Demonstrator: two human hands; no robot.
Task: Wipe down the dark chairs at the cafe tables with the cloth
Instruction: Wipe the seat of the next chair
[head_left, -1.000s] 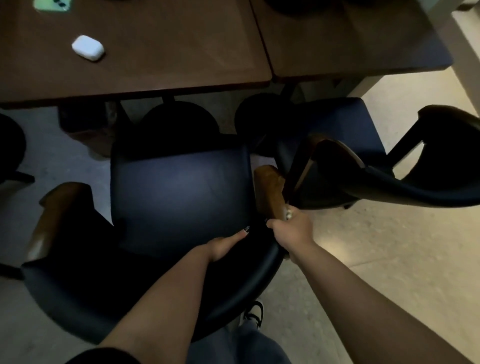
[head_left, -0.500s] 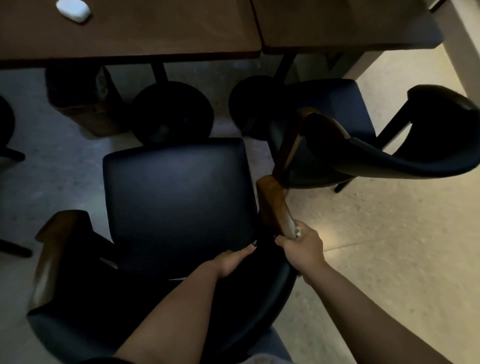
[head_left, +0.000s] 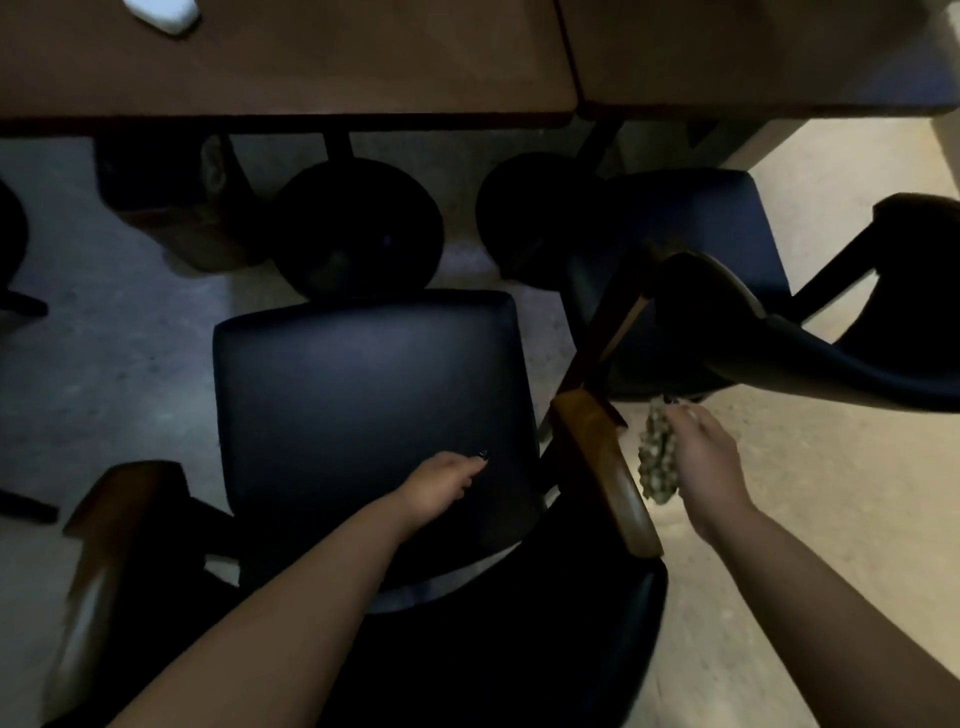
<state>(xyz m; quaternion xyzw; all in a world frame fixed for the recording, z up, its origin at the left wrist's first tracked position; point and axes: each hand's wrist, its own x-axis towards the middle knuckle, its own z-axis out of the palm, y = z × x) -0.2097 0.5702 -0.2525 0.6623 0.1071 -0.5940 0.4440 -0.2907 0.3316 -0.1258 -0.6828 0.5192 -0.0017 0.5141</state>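
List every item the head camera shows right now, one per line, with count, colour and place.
chairs: 2, dark seats with brown wooden armrests; near chair at centre, second chair to its right
tables: 2, brown, side by side along the top; left table, right table
table bases: 2, black, round, on the floor under the tables
white object: 1, top left on the left table, cut off by the frame
cloth: 1, pale greenish, bunched, beside the near chair's right armrest
floor: pale, speckled
left hand: rests on the near chair's seat
right hand: holds the cloth
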